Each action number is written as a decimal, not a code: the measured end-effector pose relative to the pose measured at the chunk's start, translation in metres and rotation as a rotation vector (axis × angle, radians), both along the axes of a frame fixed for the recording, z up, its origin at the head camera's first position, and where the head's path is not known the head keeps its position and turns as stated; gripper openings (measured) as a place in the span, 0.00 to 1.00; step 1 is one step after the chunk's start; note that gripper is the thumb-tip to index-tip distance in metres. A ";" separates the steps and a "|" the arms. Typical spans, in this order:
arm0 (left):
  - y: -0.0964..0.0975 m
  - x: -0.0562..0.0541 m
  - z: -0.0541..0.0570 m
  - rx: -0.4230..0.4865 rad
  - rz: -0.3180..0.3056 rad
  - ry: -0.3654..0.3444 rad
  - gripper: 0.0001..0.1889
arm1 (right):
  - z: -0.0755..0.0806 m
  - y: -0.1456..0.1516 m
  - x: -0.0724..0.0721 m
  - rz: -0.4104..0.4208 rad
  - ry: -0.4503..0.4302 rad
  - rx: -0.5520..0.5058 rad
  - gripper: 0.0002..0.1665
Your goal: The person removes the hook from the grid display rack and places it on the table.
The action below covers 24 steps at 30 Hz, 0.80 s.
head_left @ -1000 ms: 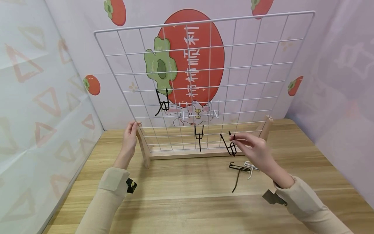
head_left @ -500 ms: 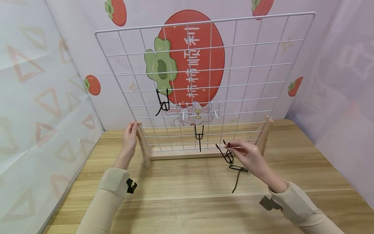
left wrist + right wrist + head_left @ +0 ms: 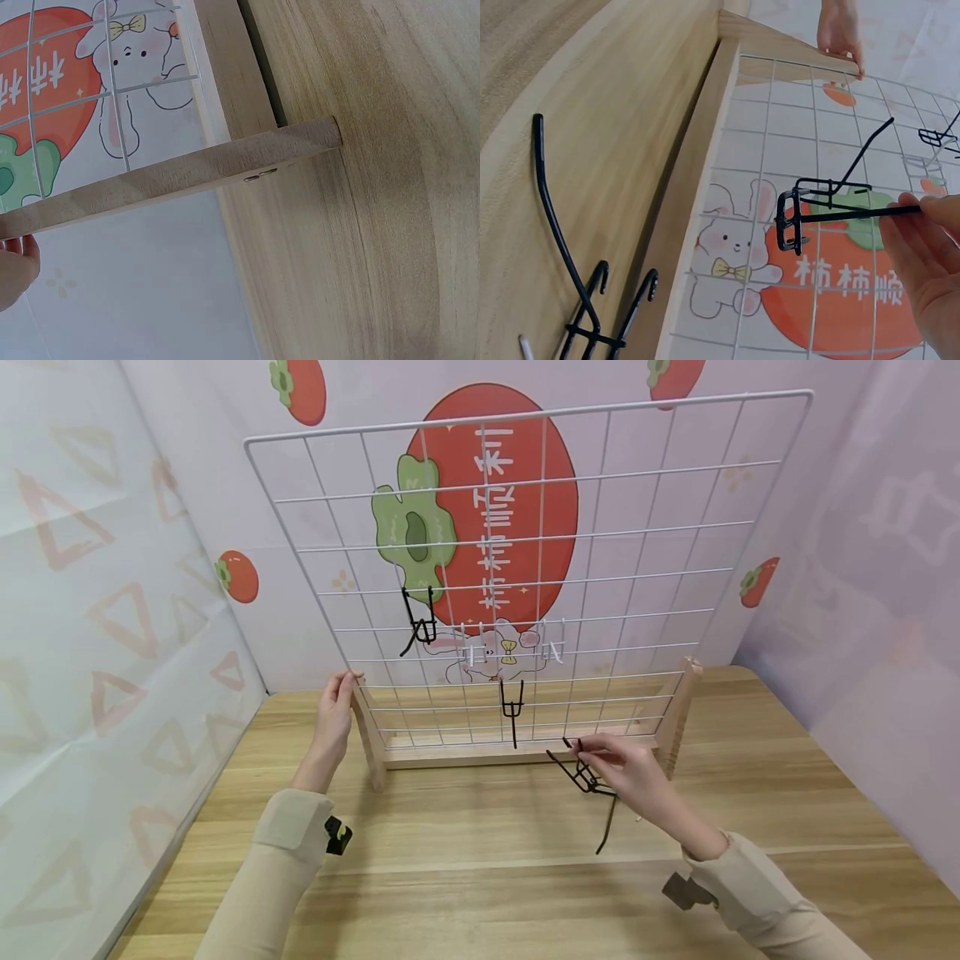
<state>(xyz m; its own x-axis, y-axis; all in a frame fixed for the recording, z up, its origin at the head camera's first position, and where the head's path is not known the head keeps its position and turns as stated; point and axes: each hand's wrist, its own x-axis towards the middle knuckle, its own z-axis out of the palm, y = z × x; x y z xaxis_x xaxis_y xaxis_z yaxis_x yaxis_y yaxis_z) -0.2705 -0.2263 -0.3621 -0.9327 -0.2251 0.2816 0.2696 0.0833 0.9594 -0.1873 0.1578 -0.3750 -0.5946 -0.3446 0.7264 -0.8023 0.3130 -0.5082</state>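
Observation:
My right hand (image 3: 626, 770) pinches a black wire hook (image 3: 832, 217) by its straight arm between thumb and fingers, in front of the grid's lower right. The left hand (image 3: 334, 706) grips the upper end of the stand's left wooden upright (image 3: 165, 176). A white wire grid panel (image 3: 525, 483) leans in this stand. On it hang a black hook (image 3: 423, 631) at the left, another black hook (image 3: 513, 703) low in the middle, and two small white hooks, one being the left white hook (image 3: 471, 653). Another black hook (image 3: 570, 255) lies on the table, partly behind the right hand.
The wood-grain table (image 3: 450, 877) runs up to the printed backdrop. A wooden base bar (image 3: 442, 760) and a right wooden upright (image 3: 681, 718) carry the grid. Beside the loose black hook, the tip of a white hook (image 3: 526, 348) shows.
My right hand has moved down and a little left with the black hook, away from the grid's bars towards the loose hooks, now overlapping them. The left hand has stayed in place.

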 end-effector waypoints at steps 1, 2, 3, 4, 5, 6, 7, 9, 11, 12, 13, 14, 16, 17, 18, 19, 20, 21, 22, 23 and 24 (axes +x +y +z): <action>0.000 0.000 0.000 0.001 0.000 -0.002 0.11 | 0.002 -0.001 0.002 -0.004 0.001 0.007 0.16; 0.000 0.000 0.001 0.006 0.000 -0.006 0.10 | 0.003 -0.003 0.003 -0.008 0.003 0.013 0.16; 0.000 0.000 0.001 0.007 0.001 -0.008 0.11 | 0.005 -0.004 0.005 -0.009 0.003 0.016 0.16; 0.000 0.000 0.001 0.007 0.000 -0.011 0.11 | 0.008 -0.006 0.006 -0.007 0.001 0.018 0.16; 0.000 0.000 0.001 0.006 0.000 -0.012 0.12 | 0.010 -0.007 0.008 -0.005 -0.001 0.019 0.15; -0.001 0.000 0.000 0.004 -0.001 -0.013 0.12 | 0.012 -0.008 0.010 -0.005 -0.002 0.022 0.15; -0.001 -0.001 0.000 0.000 -0.003 -0.010 0.13 | 0.013 -0.009 0.011 -0.005 -0.002 0.026 0.15; -0.002 -0.001 -0.002 -0.007 -0.013 0.014 0.14 | 0.010 -0.009 0.011 -0.011 -0.009 0.035 0.14; -0.002 -0.002 -0.004 -0.012 -0.019 0.044 0.15 | 0.003 -0.007 0.007 -0.009 -0.018 0.046 0.14; -0.003 -0.002 -0.006 0.011 -0.040 0.081 0.15 | -0.001 -0.006 0.005 -0.010 -0.024 0.052 0.14; -0.004 -0.002 -0.007 0.016 -0.047 0.097 0.15 | -0.006 -0.004 0.003 -0.010 -0.034 0.060 0.14; -0.004 -0.002 -0.007 0.019 -0.051 0.107 0.15 | -0.011 -0.003 0.001 -0.009 -0.045 0.070 0.14; -0.004 -0.002 -0.007 0.020 -0.051 0.109 0.15 | -0.019 0.000 -0.003 -0.004 -0.066 0.091 0.14; -0.004 -0.002 -0.006 0.020 -0.049 0.100 0.15 | -0.021 0.000 -0.004 -0.003 -0.076 0.101 0.13; -0.004 -0.001 -0.005 0.017 -0.046 0.087 0.14 | -0.024 0.001 -0.005 -0.004 -0.086 0.111 0.13; -0.002 -0.001 -0.004 -0.007 -0.023 0.048 0.14 | -0.025 0.002 -0.006 -0.005 -0.095 0.123 0.13; -0.002 0.000 -0.002 -0.009 -0.017 0.026 0.14 | -0.027 0.002 -0.006 -0.004 -0.103 0.131 0.13; -0.001 0.000 -0.001 -0.007 -0.012 0.008 0.12 | -0.028 0.002 -0.006 -0.004 -0.113 0.137 0.13; -0.001 0.000 0.001 -0.005 -0.008 -0.013 0.12 | -0.029 0.002 -0.006 -0.004 -0.123 0.141 0.13; -0.001 0.000 0.002 -0.003 -0.009 -0.033 0.10 | -0.030 0.002 -0.007 -0.004 -0.131 0.144 0.13; 0.000 0.000 0.003 -0.001 -0.009 -0.047 0.10 | -0.031 0.002 -0.007 -0.003 -0.138 0.147 0.13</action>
<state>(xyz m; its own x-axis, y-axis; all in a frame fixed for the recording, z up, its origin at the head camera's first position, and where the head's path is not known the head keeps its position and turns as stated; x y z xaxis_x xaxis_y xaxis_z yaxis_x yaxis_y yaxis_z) -0.2701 -0.2268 -0.3591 -0.9468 -0.2169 0.2378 0.2251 0.0817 0.9709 -0.1941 0.1597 -0.4063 -0.6861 -0.4395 0.5798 -0.7273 0.3943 -0.5618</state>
